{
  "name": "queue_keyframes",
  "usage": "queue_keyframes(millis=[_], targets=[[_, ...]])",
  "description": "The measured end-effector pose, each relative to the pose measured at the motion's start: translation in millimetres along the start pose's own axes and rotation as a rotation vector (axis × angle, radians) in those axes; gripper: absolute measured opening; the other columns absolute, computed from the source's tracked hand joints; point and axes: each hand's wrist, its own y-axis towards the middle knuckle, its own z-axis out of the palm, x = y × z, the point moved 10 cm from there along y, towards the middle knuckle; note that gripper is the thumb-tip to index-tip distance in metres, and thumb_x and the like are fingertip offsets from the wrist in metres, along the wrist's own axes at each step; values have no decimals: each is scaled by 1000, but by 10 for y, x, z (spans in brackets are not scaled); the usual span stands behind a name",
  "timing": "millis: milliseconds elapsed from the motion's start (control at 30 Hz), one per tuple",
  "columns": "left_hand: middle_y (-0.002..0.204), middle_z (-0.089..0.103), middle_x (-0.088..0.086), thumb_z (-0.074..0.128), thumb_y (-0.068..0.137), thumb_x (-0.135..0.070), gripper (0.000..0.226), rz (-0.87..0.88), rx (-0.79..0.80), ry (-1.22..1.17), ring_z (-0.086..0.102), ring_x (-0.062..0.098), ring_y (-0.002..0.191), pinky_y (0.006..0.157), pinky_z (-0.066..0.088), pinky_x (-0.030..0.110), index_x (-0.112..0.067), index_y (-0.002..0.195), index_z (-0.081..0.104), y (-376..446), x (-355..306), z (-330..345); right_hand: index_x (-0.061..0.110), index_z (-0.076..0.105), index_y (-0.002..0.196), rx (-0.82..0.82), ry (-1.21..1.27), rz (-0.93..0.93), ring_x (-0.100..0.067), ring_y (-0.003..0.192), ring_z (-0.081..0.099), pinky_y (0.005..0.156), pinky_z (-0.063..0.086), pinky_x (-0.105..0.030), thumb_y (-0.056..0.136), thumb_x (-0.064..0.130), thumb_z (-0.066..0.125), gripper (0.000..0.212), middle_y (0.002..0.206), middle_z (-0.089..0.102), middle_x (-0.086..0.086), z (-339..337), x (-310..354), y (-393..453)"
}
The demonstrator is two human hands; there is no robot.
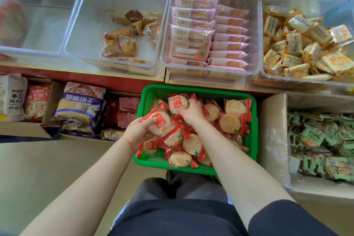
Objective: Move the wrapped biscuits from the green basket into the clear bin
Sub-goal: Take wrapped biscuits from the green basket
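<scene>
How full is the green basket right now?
Still well stocked. Red-wrapped biscuits cover most of the green basket; bare mesh shows only at its edges. Each hand grips a pack.

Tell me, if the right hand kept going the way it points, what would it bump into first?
Probably the far wall of the green basket. The right hand, gripping a wrapped biscuit, points up the picture toward it; depth is unclear.
</scene>
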Motion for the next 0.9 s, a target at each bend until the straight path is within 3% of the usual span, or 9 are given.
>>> queue_keyframes(millis=[133,233,300,400,500,600,733,900], targets=[[104,72,13,67,89,-17,29,-20,-43,-73,70,20,80,53,55,26,-7,116,61,-83,60,-181,9,59,121,-82,-38,63,-28,109,61,87,49,-34,76,42,79,59,122,63,-7,116,-35,-28],[111,71,15,69,88,-19,37,-8,-36,-50,70,21,86,64,56,31,-7,121,59,-88,-12,-295,10,57,120,-47,52,90,-26,106,59,88,50,-35,79,39,75,53,121,61,-7,160,-35,-89],[112,71,14,70,87,-21,41,2,-12,-35,69,22,90,74,55,34,-7,124,58,-67,-73,-329,14,53,113,-37,194,96,-22,96,57,79,47,-33,83,28,71,38,115,60,-6,97,-32,-172],[106,72,11,69,87,-18,37,8,42,-45,69,22,90,71,55,33,-9,121,59,-49,-162,-277,16,54,111,-77,409,76,-18,90,58,68,46,-30,83,23,70,33,108,60,-3,-99,-74,-286],[111,72,12,69,86,-14,41,6,88,-79,71,23,94,68,57,31,-8,125,58,-19,-215,-221,13,66,110,-112,579,56,-18,95,64,71,49,-27,82,26,76,33,103,68,-1,-279,-118,-406],[114,70,16,66,87,-5,42,-14,151,-144,71,25,95,69,59,33,-5,128,56,-13,-272,-194,5,70,107,-110,607,33,-9,80,60,63,44,-21,85,29,73,32,97,69,-1,-363,-93,-530],[116,66,16,58,87,5,43,4,261,-160,68,28,99,77,61,38,-14,125,55,-53,-461,-191,23,66,101,-13,591,18,-14,99,64,87,51,-33,87,38,67,21,105,69,4,-162,51,-611],[125,62,24,67,84,-3,51,65,335,-29,65,33,104,76,58,40,-6,131,50,-25,-725,-495,26,63,95,76,528,-57,-6,92,61,74,45,-20,91,36,66,11,94,65,13,230,592,-803]])
